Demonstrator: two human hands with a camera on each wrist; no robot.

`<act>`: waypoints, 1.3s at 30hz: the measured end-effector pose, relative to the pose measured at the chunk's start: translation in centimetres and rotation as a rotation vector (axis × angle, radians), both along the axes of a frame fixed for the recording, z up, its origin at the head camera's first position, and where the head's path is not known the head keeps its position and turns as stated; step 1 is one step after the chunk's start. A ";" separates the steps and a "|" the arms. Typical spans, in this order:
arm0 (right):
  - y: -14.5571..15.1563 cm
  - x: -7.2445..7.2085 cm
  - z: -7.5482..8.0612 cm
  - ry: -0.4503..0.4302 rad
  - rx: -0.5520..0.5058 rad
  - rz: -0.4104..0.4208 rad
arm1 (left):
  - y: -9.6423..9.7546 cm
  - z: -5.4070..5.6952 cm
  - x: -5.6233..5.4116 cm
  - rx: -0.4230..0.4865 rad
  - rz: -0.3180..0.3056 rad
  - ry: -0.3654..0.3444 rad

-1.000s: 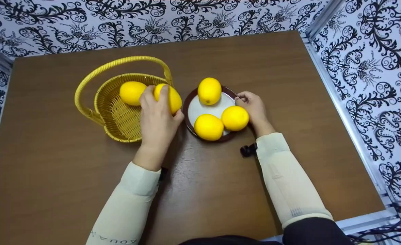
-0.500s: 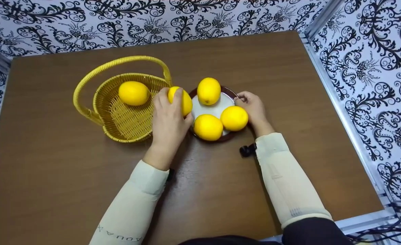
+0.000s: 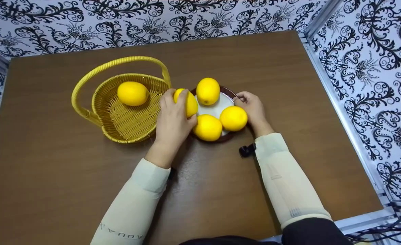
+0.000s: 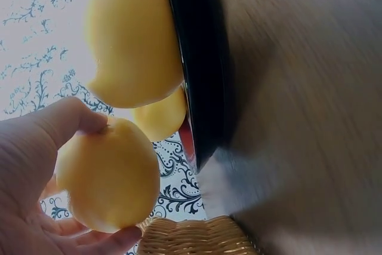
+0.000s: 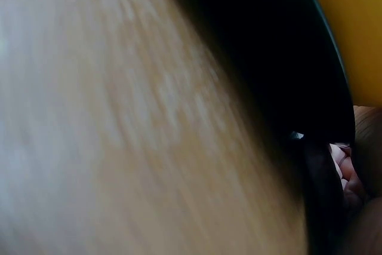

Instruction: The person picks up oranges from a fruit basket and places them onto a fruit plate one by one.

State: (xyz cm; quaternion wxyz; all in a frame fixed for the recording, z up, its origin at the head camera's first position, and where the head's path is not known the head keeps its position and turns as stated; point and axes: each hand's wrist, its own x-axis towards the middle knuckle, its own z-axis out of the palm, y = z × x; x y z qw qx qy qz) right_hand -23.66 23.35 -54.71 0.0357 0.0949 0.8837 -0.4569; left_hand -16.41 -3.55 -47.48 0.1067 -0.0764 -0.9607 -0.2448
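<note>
My left hand (image 3: 173, 119) grips a yellow lemon (image 3: 191, 103) at the left rim of the brown-edged white plate (image 3: 215, 109). In the left wrist view, thumb and fingers wrap around that lemon (image 4: 110, 174), which is above the basket's rim (image 4: 194, 240). On the plate sit three more lemons: one at the back (image 3: 208, 91), one at the front (image 3: 208, 128) and one at the right (image 3: 234, 118). My right hand (image 3: 253, 109) pinches the plate's right rim; its fingertips are partly hidden. The right wrist view shows mostly the plate's dark side (image 5: 268, 58), blurred.
A yellow wicker basket (image 3: 129, 124) with a tall arched handle stands left of the plate, holding one lemon (image 3: 132, 93). Brown wooden table (image 3: 221, 190) lies beneath everything. Patterned wall panels (image 3: 200, 20) border its back and sides.
My left hand has carried its lemon rightward from over the basket to the plate's left edge. The right hand stays at the plate's rim.
</note>
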 end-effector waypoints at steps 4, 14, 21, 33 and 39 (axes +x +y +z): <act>0.0 0.0 0.1 0.007 0.003 -0.001 | 0.0 -0.1 -0.2 0.045 -0.024 -0.055; -0.1 0.0 0.1 -0.003 0.027 -0.012 | 0.0 -0.2 -1.1 0.107 -0.029 -0.146; -0.1 0.0 0.2 -0.011 0.022 -0.014 | 0.2 -0.4 -1.7 0.126 -0.026 -0.192; -0.3 0.2 0.3 -0.013 -0.013 -0.031 | 0.3 -1.1 -2.3 0.148 -0.040 -0.208; -0.3 0.1 0.3 -0.015 -0.013 -0.033 | 0.3 -1.3 -2.4 0.162 -0.076 -0.220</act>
